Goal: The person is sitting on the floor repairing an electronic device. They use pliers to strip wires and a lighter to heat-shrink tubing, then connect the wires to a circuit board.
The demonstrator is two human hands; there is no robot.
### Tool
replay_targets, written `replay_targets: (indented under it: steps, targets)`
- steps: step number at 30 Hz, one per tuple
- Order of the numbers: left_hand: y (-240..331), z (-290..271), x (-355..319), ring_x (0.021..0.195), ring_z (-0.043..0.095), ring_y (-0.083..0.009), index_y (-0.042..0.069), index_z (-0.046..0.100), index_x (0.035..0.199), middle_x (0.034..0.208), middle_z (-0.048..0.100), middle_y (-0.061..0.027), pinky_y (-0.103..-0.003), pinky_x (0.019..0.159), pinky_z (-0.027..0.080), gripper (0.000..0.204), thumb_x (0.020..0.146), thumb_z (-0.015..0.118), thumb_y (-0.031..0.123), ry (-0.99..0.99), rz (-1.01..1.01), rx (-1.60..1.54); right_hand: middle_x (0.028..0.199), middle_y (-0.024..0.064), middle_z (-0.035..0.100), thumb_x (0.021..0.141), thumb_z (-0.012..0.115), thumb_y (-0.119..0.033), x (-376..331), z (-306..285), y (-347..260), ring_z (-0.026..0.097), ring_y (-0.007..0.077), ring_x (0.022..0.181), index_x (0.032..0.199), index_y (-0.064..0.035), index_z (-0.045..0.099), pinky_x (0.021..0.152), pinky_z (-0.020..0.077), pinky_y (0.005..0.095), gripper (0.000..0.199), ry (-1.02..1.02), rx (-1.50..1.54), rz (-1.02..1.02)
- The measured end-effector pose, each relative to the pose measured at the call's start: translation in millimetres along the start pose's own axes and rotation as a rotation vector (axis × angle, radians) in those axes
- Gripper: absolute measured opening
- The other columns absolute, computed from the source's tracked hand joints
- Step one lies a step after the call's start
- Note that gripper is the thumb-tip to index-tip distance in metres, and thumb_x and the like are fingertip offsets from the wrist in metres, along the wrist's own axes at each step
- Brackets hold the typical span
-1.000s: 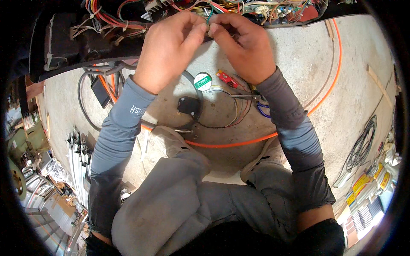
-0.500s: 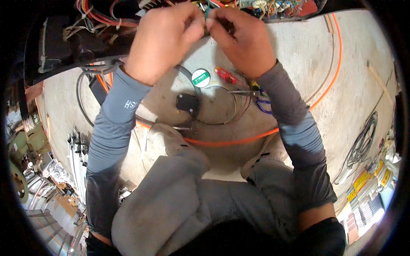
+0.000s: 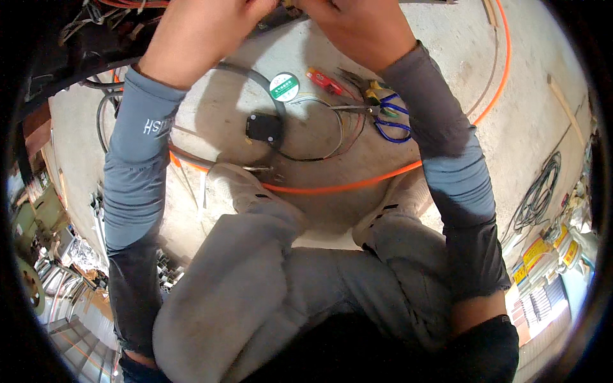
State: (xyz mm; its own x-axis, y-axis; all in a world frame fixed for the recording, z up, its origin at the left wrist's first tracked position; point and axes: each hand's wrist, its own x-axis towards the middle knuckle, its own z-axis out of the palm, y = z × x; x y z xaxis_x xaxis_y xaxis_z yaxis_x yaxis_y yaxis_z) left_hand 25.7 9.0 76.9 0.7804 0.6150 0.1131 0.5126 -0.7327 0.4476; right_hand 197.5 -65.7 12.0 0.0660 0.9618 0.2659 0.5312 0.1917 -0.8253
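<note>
My left hand and my right hand come together at the top edge, which cuts off most of their fingers. What shows of the fingers is curled inward; whatever lies between the fingertips is out of sight. Beside them at upper left is a dark housing with bundled wires. On the floor below my hands lie a round tape roll with a green and white label, a red-handled tool, pliers and scissors with blue handles.
A small black box lies near a thick black cable and loops of thin wire. An orange hose curves across the floor before my shoes. At right are a coiled black cable and a wood strip.
The view has shifted, so my hands sit higher and their fingertips leave the frame. Half a second ago both hands pinched close together at a thin green wire among the circuitry.
</note>
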Motion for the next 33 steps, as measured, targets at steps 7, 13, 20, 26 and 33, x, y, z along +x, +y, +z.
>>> replay_targets:
  steps: [7,13,20,26,33]
  targets:
    - [-10,14,1,0.064,0.064,-0.0390,-0.005,0.066,0.088,0.076,0.065,-0.0243,-0.043,0.060,0.050,0.018,0.093,0.068,0.012,0.022,-0.033,0.051,0.081,0.0254,0.064,0.095,0.062,-0.014,-2,7,14,0.064,0.0478,0.076,0.094,-0.0010,0.060,0.066,0.0491,0.0546,0.013,0.078,-0.106,-0.156]
    - [2,8,-3,0.062,0.064,-0.0322,-0.006,0.065,0.089,0.075,0.065,-0.0227,-0.039,0.060,0.050,0.021,0.094,0.069,0.014,0.069,-0.051,-0.063,0.083,0.0254,0.067,0.096,0.063,-0.015,-3,4,5,0.066,0.0463,0.077,0.097,-0.0002,0.062,0.066,0.0510,0.0520,0.015,0.047,-0.008,-0.068]
    - [5,7,-2,0.066,0.064,-0.0293,-0.005,0.064,0.093,0.078,0.066,-0.0194,-0.039,0.062,0.051,0.016,0.095,0.067,0.011,0.022,-0.274,-0.130,0.085,0.0200,0.072,0.096,0.068,-0.020,-7,2,-1,0.071,0.0359,0.075,0.101,-0.0014,0.069,0.067,0.0540,0.0433,0.019,0.035,0.077,0.155]
    - [0,9,-7,0.072,0.068,-0.0333,-0.004,0.068,0.100,0.085,0.069,-0.0221,-0.041,0.065,0.052,0.015,0.095,0.068,0.011,0.052,-0.219,-0.204,0.081,0.0206,0.068,0.095,0.069,-0.014,-12,20,1,0.068,0.0391,0.074,0.096,-0.0014,0.065,0.066,0.0526,0.0460,0.013,0.025,0.247,0.237]
    - [-2,3,3,0.071,0.068,-0.0354,-0.004,0.068,0.098,0.083,0.068,-0.0220,-0.042,0.065,0.052,0.016,0.095,0.067,0.012,-0.027,-0.128,-0.067,0.079,0.0165,0.070,0.089,0.072,-0.020,-19,45,17,0.069,0.0374,0.070,0.090,-0.0052,0.071,0.065,0.0554,0.0452,0.015,0.263,0.144,0.072]
